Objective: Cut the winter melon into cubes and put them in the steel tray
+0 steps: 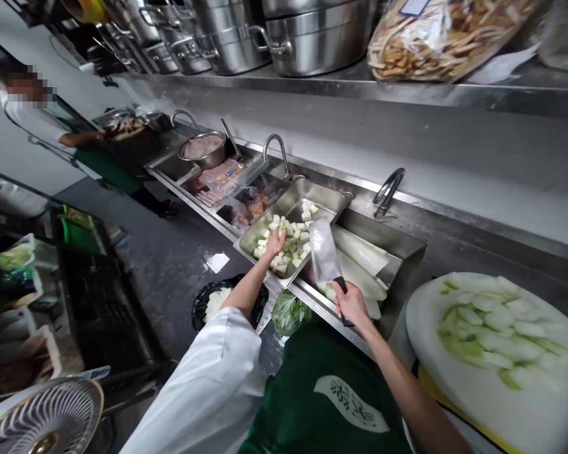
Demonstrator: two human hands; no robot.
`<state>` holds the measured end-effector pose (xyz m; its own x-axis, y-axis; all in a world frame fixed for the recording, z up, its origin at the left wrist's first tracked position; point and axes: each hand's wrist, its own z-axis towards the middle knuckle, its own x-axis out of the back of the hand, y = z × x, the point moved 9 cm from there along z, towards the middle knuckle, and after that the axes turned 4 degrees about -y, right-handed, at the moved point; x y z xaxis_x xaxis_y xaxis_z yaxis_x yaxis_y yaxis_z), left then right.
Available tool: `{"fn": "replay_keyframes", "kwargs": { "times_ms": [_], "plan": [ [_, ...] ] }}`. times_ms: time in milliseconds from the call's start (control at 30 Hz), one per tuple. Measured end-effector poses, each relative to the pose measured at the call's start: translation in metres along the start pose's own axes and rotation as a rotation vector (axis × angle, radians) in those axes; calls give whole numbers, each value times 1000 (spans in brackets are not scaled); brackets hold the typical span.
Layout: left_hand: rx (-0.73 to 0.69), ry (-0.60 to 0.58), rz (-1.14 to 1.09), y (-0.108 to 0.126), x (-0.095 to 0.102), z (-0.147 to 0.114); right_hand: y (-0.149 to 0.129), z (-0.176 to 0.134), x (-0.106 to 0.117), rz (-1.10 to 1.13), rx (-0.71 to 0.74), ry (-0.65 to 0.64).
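My left hand (274, 242) reaches into a metal tray (331, 197), its fingers apart and touching pale cubes of a green-edged vegetable (291, 243). No cube is visibly gripped in it. The black handle of a cleaver (322, 249) is wrapped in my right hand (353, 304); its broad blade points up and away beside the tray's right rim. Long peeled pieces of pale gourd (360, 271) lie in the sink just beyond that blade. To the right, a round white cutting board (428, 328) carries cut slices and green peelings (497, 321).
Neighbouring sinks hold packaged meat (222, 176) and a metal bowl (203, 148) of pale meat. A black-lined bin (201, 302) and a green bag (288, 312) are below the counter edge. Pots (312, 41) fill the overhead shelf. Another person (42, 126) stands far left.
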<state>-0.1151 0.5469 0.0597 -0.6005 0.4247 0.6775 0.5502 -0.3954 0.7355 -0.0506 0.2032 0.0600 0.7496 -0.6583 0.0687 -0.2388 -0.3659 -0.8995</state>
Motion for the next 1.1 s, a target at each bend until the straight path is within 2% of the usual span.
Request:
{"fn": "replay_keyframes", "kwargs": {
  "times_ms": [33, 100, 167, 233, 300, 367, 433, 533, 633, 733, 800, 867, 933, 1033, 1100],
  "plan": [
    [17, 22, -18, -10, 6, 3, 10, -9, 16, 37, -19, 40],
    [-28, 82, -59, -13, 15, -1, 31, -40, 59, 112, -29, 177],
    [-159, 163, -139, 4, 17, -13, 48, -82, 106, 161, 18, 329],
    [-340, 193, -226, 36, 5, -29, 64, -132, 153, 254, 49, 540],
    [-500, 116, -280, 76, -28, -43, 77, -184, 193, 369, 95, 772],
    [-630, -30, -312, 121, -77, -59, 92, -227, 221, 460, 111, 950],
    [-744, -180, -345, 167, -133, -79, 114, -264, 240, 510, 87, 1081],
    [-871, -422, -382, 231, -222, -120, 166, -314, 251, 509, -33, 1242],
    [-962, -716, -340, 276, -311, -175, 227, -352, 240, 490, -215, 1319],
    [-1016, -978, -212, 297, -389, -229, 275, -364, 223, 546, -339, 1299],
    [-990, -1021, -133, 302, -426, -248, 295, -359, 219, 612, -359, 1272],
    [-955, -972, -86, 306, -448, -258, 307, -348, 225, 658, -342, 1253],
    [-981, -936, -67, 310, -458, -270, 312, -334, 237, 664, -313, 1224],
    [-1032, -957, -72, 307, -457, -295, 313, -314, 255, 600, -302, 1173],
    [-1003, -958, -79, 300, -452, -311, 310, -301, 263, 532, -326, 1146]
  ]
}}
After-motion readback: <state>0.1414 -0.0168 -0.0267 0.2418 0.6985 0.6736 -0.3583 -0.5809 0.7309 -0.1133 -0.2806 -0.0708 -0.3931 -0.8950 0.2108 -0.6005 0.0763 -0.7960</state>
